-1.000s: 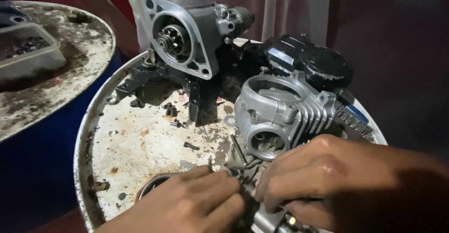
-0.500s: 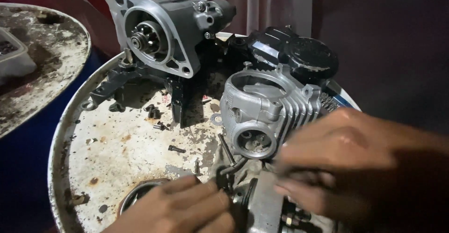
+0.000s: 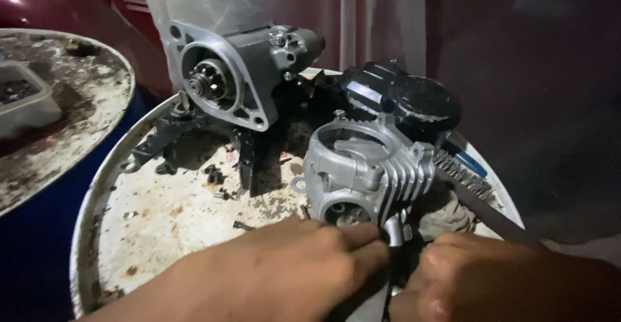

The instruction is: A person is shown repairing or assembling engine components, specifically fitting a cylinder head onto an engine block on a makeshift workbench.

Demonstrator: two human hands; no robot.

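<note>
A silver finned cylinder head (image 3: pixel 369 173) lies on a rusty white drum lid (image 3: pixel 162 231). My left hand (image 3: pixel 297 264) reaches across just in front of it, and its fingertips pinch a small silver metal fitting (image 3: pixel 396 230) at the head's lower edge. A thin black cable (image 3: pixel 390 277) runs down from that fitting between my hands. My right hand (image 3: pixel 479 277) sits curled on the other side of the fitting, knuckles up. What its fingers enclose is hidden.
A grey starter motor housing (image 3: pixel 233 76) stands upright at the back, beside a black engine cover (image 3: pixel 407 102). A wire brush (image 3: pixel 462 180) lies at the right rim. Black brackets and small bolts (image 3: pixel 213 176) are scattered on the lid. Another dirty drum top with a plastic tub (image 3: pixel 22 99) is at left.
My left hand has moved up and to the right, covering the parts in front of the cylinder head. My right hand has dropped lower and to the right.
</note>
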